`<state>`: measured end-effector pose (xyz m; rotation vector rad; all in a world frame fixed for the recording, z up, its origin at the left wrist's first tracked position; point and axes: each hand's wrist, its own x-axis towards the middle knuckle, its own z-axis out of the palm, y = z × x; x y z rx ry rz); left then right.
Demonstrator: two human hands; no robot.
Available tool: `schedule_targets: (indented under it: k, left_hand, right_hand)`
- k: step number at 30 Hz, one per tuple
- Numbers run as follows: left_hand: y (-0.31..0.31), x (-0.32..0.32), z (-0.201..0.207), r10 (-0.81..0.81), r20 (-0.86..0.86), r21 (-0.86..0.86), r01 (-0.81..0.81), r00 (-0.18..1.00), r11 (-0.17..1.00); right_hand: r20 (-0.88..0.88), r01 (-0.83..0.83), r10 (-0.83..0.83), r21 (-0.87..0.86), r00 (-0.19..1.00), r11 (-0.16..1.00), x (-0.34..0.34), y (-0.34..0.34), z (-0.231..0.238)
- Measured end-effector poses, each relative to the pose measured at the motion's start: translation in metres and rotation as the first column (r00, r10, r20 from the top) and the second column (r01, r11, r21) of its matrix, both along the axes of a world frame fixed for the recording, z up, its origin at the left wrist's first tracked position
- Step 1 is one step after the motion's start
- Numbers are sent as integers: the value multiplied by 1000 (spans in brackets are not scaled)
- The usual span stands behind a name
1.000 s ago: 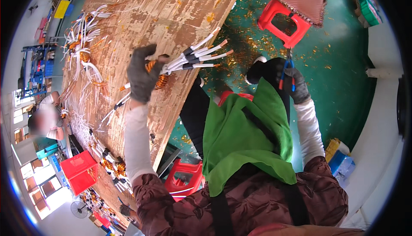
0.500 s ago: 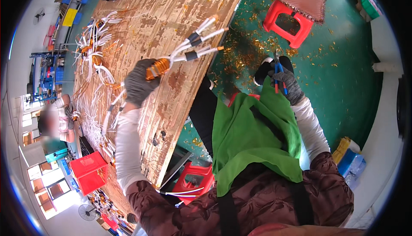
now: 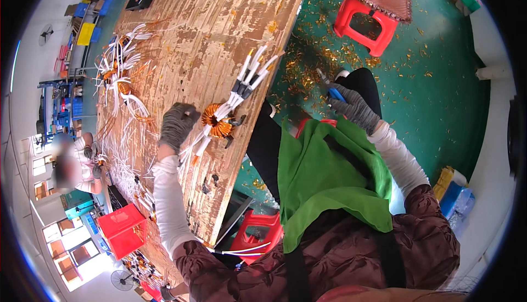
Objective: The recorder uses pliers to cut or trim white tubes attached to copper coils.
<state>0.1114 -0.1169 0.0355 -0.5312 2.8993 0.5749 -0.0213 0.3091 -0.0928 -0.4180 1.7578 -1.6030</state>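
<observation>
On the wooden table lies a copper-wound ring coil (image 3: 220,119) with several white-sleeved leads (image 3: 251,77) fanning toward the table edge. Black bands wrap those leads, and more white leads come out on the coil's near side. My left hand (image 3: 178,125), in a grey glove, is just left of the coil, apart from it, with loosely curled fingers and nothing visible in them. Out past the table edge, my gloved right hand (image 3: 355,107) grips blue-handled wire cutters (image 3: 336,94), their metal jaws pointing up and left. The palm hides most of the handles.
More coils with white leads (image 3: 122,85) lie at the table's left, beside loose white sleeves (image 3: 129,165). A red bin (image 3: 122,230) stands at the lower left, near a co-worker (image 3: 82,165). A red stool (image 3: 365,24) with a cushion stands on the green floor amid copper-coloured scraps.
The coil has come down onto the table and turned, and my left hand has let go of it. My right hand has shifted slightly left, tilting the cutters leftward.
</observation>
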Motion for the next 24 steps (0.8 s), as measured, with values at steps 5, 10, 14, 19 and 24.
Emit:
schedule_targets:
  k: [5, 10, 14, 19, 24]
  left_hand:
    - [95, -36, -15, -223, -466, 32, 269, 856, 963]
    - [160, -70, -27, -237, -339, -377, 99, 911, 921]
    - [157, -76, -39, -206, -316, -398, 67, 926, 915]
    - [146, -72, -39, -130, -469, -66, 113, 874, 991]
    - [146, -73, -38, -89, -480, 45, 126, 873, 991]
  right_hand:
    - [-436, -45, 57, 37, 898, 998, 4, -39, 30]
    - [-623, -81, 200, 215, 756, 973, -2, -60, 32]
    - [-609, -80, 195, 210, 769, 974, -4, -70, 28]
    - [-596, -89, 177, 175, 783, 981, -5, -84, 42]
    - [-660, -70, 109, 85, 743, 994, -6, -95, 45]
